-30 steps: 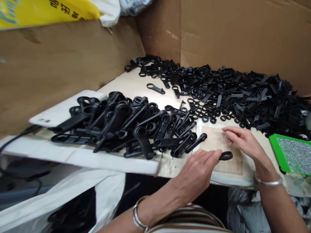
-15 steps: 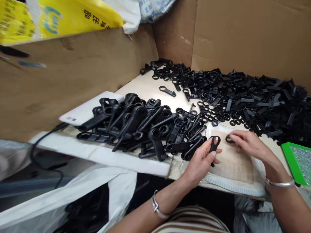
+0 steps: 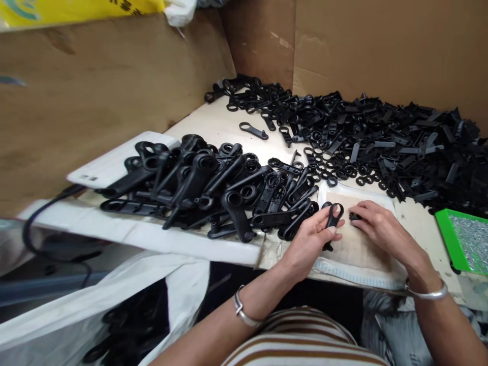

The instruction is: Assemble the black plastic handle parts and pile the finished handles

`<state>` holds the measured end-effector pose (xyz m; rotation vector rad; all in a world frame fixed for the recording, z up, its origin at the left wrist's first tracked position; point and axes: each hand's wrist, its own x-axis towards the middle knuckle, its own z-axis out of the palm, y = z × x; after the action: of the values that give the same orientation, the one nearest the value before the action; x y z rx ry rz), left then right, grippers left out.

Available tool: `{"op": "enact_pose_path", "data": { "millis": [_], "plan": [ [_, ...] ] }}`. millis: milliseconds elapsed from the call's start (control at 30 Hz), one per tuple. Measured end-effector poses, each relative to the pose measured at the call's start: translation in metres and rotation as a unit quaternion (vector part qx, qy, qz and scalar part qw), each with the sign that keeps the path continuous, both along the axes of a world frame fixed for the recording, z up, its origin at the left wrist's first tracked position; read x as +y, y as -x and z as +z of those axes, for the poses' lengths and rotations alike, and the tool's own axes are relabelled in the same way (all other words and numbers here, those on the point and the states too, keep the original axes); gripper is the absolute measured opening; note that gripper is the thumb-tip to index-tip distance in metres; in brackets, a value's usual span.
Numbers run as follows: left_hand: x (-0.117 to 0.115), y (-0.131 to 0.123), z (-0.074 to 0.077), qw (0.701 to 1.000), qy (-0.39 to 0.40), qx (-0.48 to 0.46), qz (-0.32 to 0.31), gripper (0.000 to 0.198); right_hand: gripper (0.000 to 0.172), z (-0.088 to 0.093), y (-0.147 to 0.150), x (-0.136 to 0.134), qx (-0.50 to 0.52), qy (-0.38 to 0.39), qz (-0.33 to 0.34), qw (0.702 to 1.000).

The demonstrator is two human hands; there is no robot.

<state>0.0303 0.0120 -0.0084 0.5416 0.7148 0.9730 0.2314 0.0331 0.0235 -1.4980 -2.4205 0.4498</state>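
Between the thumb and fingers of my left hand (image 3: 310, 239) is a black plastic lever (image 3: 334, 217) with a ring-shaped end pointing up. My right hand (image 3: 379, 229) pinches a small black ring (image 3: 355, 216) just to the right of the lever; a gap separates the two parts. Both hands are above a worn brown pad (image 3: 366, 251) at the table's front edge. Left of my left hand lies a heap of black levers (image 3: 206, 183). Beyond the pad are several loose black rings (image 3: 331, 181).
A large pile of black plastic parts (image 3: 389, 142) spreads along the cardboard wall (image 3: 381, 51). At right stands a green tray (image 3: 452, 241) of small shiny metal pieces. A white box-like object (image 3: 87, 175) with a black cable (image 3: 28, 223) sits left. Below hangs a white bag (image 3: 186, 300).
The ring in my right hand has turned and come slightly nearer the lever in my left hand. The whole view has shifted a little downward and to the right.
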Motion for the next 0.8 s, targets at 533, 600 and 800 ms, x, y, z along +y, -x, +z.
{"op": "enact_pose_path", "data": {
  "millis": [533,600,800],
  "plan": [
    [-0.003,0.003,-0.003,0.971,-0.205,0.12,-0.038,0.049,0.016,-0.02,0.043,-0.016,0.119,-0.265,-0.016,0.957],
    [-0.004,0.007,-0.005,0.949,-0.251,0.188,-0.039,0.051,0.018,-0.018,0.044,-0.02,0.109,-0.282,-0.002,0.953],
    [-0.008,0.013,0.003,0.869,-0.37,0.326,-0.035,0.05,0.03,-0.02,0.042,-0.027,0.087,-0.325,0.022,0.941]
  ]
}}
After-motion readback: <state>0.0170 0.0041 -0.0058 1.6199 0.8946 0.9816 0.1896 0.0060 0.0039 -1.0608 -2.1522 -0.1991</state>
